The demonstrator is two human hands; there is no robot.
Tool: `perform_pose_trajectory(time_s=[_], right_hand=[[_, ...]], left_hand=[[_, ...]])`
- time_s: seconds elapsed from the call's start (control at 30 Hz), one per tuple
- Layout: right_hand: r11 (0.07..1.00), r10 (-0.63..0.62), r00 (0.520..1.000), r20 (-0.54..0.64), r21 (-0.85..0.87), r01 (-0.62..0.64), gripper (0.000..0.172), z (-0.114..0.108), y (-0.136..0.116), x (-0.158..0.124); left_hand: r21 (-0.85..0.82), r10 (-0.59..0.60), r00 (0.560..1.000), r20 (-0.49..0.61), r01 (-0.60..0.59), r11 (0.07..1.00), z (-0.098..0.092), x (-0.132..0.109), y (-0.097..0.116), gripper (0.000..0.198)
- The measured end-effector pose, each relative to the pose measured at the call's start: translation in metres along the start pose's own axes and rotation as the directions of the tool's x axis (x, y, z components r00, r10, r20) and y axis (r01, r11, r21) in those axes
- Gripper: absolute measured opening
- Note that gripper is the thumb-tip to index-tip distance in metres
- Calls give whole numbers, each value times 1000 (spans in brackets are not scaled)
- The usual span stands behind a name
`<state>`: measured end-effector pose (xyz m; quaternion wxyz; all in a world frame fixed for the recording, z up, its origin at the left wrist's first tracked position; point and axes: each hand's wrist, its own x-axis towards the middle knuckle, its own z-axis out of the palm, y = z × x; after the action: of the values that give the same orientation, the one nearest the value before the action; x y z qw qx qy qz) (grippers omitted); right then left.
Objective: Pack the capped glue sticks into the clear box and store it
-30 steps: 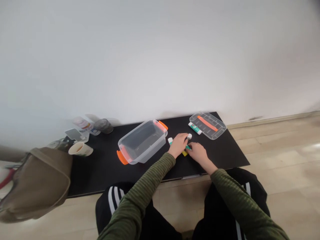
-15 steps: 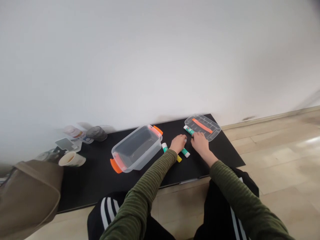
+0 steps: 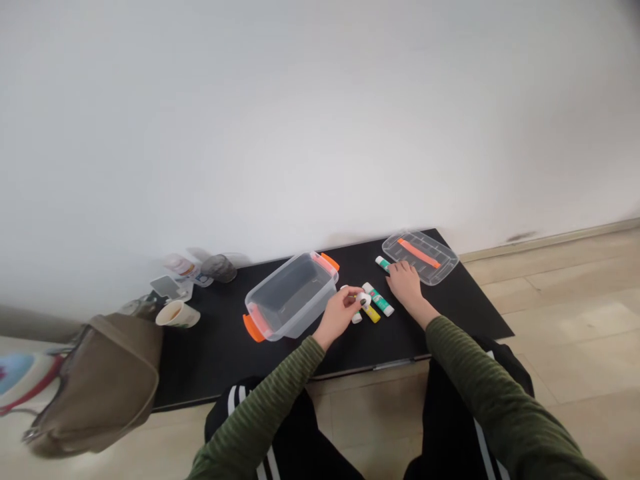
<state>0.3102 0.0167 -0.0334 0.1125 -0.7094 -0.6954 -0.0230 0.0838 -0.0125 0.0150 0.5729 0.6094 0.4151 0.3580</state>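
On the black tabletop, a clear orange-handled box sits at ten o'clock from the left hand, a lid at two o'clock from the right hand. The left grip pinches what looks like a white cap; the right lies open, touching a glue stick at nine o'clock.
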Motion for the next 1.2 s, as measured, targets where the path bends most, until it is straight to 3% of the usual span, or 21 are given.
perform_pose_trajectory(time_s=[0.2,0.37,0.43,0.53,0.6,0.67,0.77,0.9,1.2], right_hand=[[986,139,986,92,77,-146,23,2,-10,-5],[919,197,967,162,314,-240,26,-5,-14,-8],[850,145,971,190,479,-220,26,-10,-19,-13],[624,22,985,171,767,-147,29,-18,-28,-27],[515,-54,988,143,852,-95,32,-23,-34,-38],[469,-101,984,145,879,-82,34,-27,-37,-48],[475,-140,976,165,876,-80,35,-32,-37,-55],[549,-180,975,128,836,-8,33,-40,-29,-56],[690,-246,969,27,707,156,32,-62,-18,-58]], left_hand=[[-465,-178,984,-17,150,873,-4,-24,-8,38],[-669,-294,956,6,222,709,-8,-21,-20,34],[-717,-325,945,23,242,653,-10,-18,-23,28],[-774,-354,935,12,233,589,-13,-15,-27,20],[-811,-373,928,3,221,541,-13,-13,-28,16],[-842,-396,918,1,214,496,-12,-13,-28,14],[-865,-429,903,-11,206,457,-12,-13,-27,12],[-873,-415,910,-25,183,453,-12,-16,-25,13],[-779,-328,943,-53,167,605,-10,-21,-25,20]])
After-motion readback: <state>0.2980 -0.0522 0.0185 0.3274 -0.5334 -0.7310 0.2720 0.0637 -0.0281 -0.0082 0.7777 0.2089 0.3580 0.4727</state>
